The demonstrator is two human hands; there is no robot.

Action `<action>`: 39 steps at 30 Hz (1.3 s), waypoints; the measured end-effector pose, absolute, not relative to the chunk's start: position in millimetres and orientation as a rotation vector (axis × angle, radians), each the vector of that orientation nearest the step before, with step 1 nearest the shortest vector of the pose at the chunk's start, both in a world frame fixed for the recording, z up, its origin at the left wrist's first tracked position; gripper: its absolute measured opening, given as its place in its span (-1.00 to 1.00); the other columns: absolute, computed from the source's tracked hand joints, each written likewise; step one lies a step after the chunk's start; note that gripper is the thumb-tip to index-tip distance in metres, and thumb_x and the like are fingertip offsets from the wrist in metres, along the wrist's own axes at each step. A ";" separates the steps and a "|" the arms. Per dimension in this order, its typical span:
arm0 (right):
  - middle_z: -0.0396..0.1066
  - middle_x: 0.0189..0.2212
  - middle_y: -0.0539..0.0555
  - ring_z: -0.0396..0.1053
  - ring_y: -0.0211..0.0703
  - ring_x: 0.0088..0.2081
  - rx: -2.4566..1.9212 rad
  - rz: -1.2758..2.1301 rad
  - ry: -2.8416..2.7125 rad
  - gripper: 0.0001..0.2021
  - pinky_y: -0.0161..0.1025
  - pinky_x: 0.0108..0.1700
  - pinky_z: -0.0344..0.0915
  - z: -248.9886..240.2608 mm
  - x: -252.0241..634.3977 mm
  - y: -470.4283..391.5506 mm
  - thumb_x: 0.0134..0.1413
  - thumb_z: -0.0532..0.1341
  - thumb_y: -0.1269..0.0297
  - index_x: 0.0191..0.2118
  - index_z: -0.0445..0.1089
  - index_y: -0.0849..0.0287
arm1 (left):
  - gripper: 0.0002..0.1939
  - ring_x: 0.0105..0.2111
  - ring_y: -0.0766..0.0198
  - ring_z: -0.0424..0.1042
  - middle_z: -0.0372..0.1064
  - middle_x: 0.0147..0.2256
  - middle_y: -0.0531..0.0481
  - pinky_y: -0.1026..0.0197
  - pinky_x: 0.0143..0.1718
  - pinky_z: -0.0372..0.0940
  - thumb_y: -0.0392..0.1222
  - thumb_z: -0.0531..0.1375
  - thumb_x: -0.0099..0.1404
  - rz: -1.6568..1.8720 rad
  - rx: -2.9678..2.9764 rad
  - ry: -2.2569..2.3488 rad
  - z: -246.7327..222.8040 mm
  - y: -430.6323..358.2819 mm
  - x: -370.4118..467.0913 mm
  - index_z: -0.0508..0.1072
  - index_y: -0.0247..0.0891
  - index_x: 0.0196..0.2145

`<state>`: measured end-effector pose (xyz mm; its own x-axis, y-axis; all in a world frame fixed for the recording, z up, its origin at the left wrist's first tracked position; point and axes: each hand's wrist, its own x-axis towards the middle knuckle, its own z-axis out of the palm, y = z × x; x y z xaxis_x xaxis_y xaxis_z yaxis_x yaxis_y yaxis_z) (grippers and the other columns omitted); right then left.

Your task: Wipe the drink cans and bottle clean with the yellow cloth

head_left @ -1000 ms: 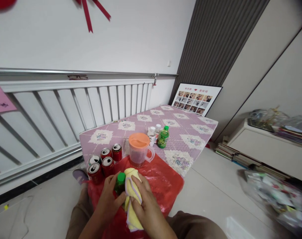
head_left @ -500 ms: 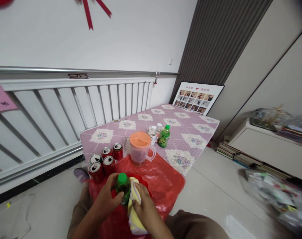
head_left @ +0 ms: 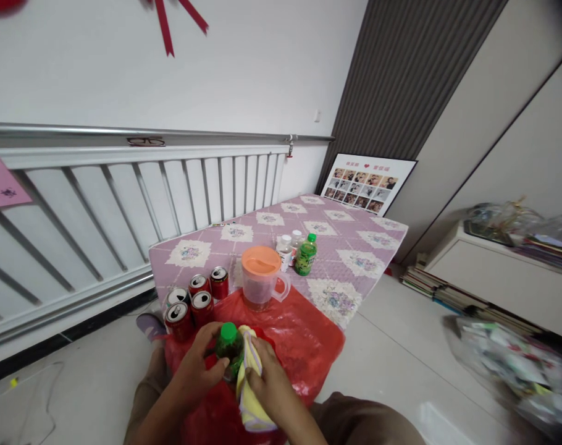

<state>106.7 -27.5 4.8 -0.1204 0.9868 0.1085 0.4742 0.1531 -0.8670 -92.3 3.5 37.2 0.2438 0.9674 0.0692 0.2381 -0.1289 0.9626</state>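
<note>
My left hand (head_left: 201, 363) is wrapped round a green-capped plastic bottle (head_left: 228, 343), which stands upright over the red plastic sheet (head_left: 309, 334). A folded yellow cloth (head_left: 253, 402) with a purple edge is gripped in my right hand (head_left: 268, 371) and pressed against the bottle's right side. Behind my hands a red dish (head_left: 268, 339) shows in part; the rest of it is hidden. Just beyond stands a clear pitcher (head_left: 257, 287) with an orange lid. To the left of it are several opened drink cans (head_left: 202, 303), mostly red.
Two white-capped bottles (head_left: 285, 250) and another green bottle (head_left: 306, 256) stand behind the pitcher on the flowered tablecloth (head_left: 234, 232). A white radiator (head_left: 170, 201) runs along the left wall. Bagged items (head_left: 507, 358) lie on the floor at right, near a white cabinet (head_left: 485, 266).
My right hand and the yellow cloth have shifted very slightly against the bottle. My left hand keeps its grip, and the other things stay where they were.
</note>
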 end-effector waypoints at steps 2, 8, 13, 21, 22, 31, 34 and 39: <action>0.25 0.19 0.21 0.19 -0.04 0.24 -1.444 0.912 -1.709 -0.32 0.00 0.28 0.09 -8.4 109.0 -30.9 -0.10 0.12 0.57 0.23 0.20 0.15 | -0.45 0.05 0.09 0.35 0.26 0.07 -0.13 0.08 0.01 0.39 -0.30 0.19 0.05 0.986 1.600 1.182 35.7 3.1 -92.2 0.32 -0.19 0.05; 0.24 0.21 0.20 0.18 -0.05 0.24 -1.425 0.843 -1.735 -0.32 -0.03 0.27 0.12 -8.9 112.5 -38.4 -0.07 0.11 0.57 0.25 0.19 0.14 | -0.47 0.04 -0.01 0.33 0.27 -0.01 -0.15 -0.08 0.06 0.32 -0.22 0.22 0.03 1.121 1.717 1.419 38.0 -6.8 -79.2 0.39 -0.19 0.02; 0.06 0.31 0.14 0.00 -0.04 0.33 -1.408 0.708 -1.725 -0.36 0.01 0.31 0.04 25.6 112.2 -43.9 0.05 0.10 0.51 0.29 0.13 0.04 | -0.45 0.01 -0.03 0.34 0.26 -0.03 -0.11 -0.14 0.09 0.27 -0.17 0.28 0.04 1.153 1.737 1.547 35.8 -13.2 -69.1 0.40 -0.15 0.04; 0.01 0.33 0.09 -0.04 -0.06 0.34 -1.344 0.751 -1.810 -0.32 0.02 0.33 -0.04 68.5 109.6 -29.9 -0.02 0.09 0.55 0.27 0.17 -0.01 | -0.34 0.05 0.03 0.35 0.26 0.09 -0.18 -0.04 0.07 0.32 -0.30 0.23 0.03 1.103 1.581 1.237 40.0 -4.6 -74.2 0.24 -0.20 0.13; 0.03 0.32 0.11 -0.02 -0.07 0.34 -1.336 0.776 -1.801 -0.33 0.01 0.33 -0.03 67.6 109.7 -25.0 -0.02 0.09 0.54 0.27 0.17 0.02 | -0.34 0.02 0.05 0.38 0.28 0.09 -0.18 -0.03 0.05 0.34 -0.31 0.22 0.04 1.090 1.551 1.223 42.6 -4.1 -75.0 0.22 -0.21 0.13; 0.25 0.20 0.18 0.20 -0.09 0.23 -1.413 1.062 -1.702 -0.37 -0.07 0.28 0.07 16.4 112.9 -11.9 -0.04 0.10 0.53 0.23 0.22 0.18 | -0.44 -0.07 0.09 0.47 0.40 -0.04 -0.14 0.04 -0.02 0.39 -0.29 0.19 -0.01 1.045 1.516 1.226 47.7 -2.4 -76.2 0.26 -0.24 0.01; 0.27 0.18 0.24 0.23 -0.04 0.22 -1.513 1.037 -1.733 -0.34 -0.06 0.28 0.09 5.8 114.1 -21.1 -0.06 0.12 0.54 0.25 0.20 0.24 | -0.42 -0.05 0.10 0.46 0.38 -0.01 -0.17 0.04 0.02 0.37 -0.30 0.17 -0.01 1.051 1.493 1.192 45.2 -2.2 -76.0 0.22 -0.26 0.03; 0.30 0.16 0.20 0.26 -0.02 0.20 -1.503 0.958 -1.754 -0.36 -0.06 0.25 0.14 10.6 117.9 -34.9 -0.06 0.14 0.55 0.22 0.25 0.16 | -0.39 0.02 0.08 0.42 0.36 0.02 -0.19 0.03 0.08 0.32 -0.32 0.15 -0.01 0.998 1.495 1.145 45.2 -0.2 -78.6 0.20 -0.27 0.05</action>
